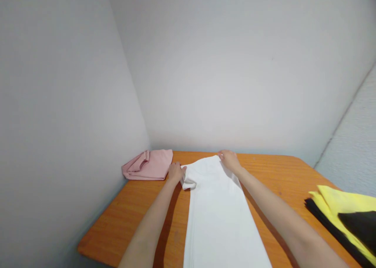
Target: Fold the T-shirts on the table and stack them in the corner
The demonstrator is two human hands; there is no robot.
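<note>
A white shirt lies lengthwise on the wooden table, folded into a long narrow shape that runs toward me and out of the bottom of the view. A bunched short sleeve sticks out at its far left. My left hand is closed on the shirt's far left edge by that sleeve, thumb toward the cloth. At the far right corner, my right hand pinches the edge of the shirt. The fingertips of both hands are partly hidden.
A folded pink garment rests at the table's back left, just beyond my left hand. Yellow and black cloths are stacked at the right edge. Pale walls stand behind and to the left of the wooden table.
</note>
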